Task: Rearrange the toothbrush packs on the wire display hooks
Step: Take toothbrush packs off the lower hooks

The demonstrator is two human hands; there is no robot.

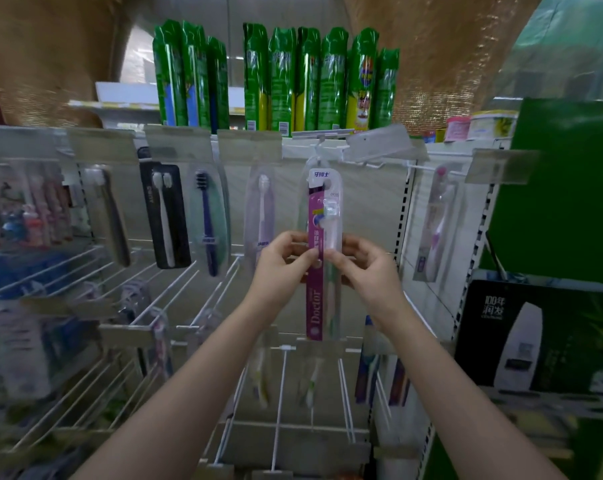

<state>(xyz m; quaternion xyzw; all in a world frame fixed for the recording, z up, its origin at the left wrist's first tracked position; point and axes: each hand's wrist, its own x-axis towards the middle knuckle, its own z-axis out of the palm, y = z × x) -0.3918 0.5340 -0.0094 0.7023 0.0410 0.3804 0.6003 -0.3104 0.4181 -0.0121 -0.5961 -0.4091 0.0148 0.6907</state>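
A purple "Doctor" toothbrush pack stands upright in front of the wire rack, its hang hole just below a top wire hook. My left hand pinches its left edge and my right hand pinches its right edge, both at mid-height. Along the same top row hang a black two-brush pack, a dark blue brush pack, a pale lilac pack and, at the right, a pink brush pack. Whether the purple pack hangs on the hook is unclear.
Bare white wire hooks stick out toward me below the top row. Green spray cans stand on the shelf above. A black and green boxed product sits at the right. Blurred colourful packs hang at the left.
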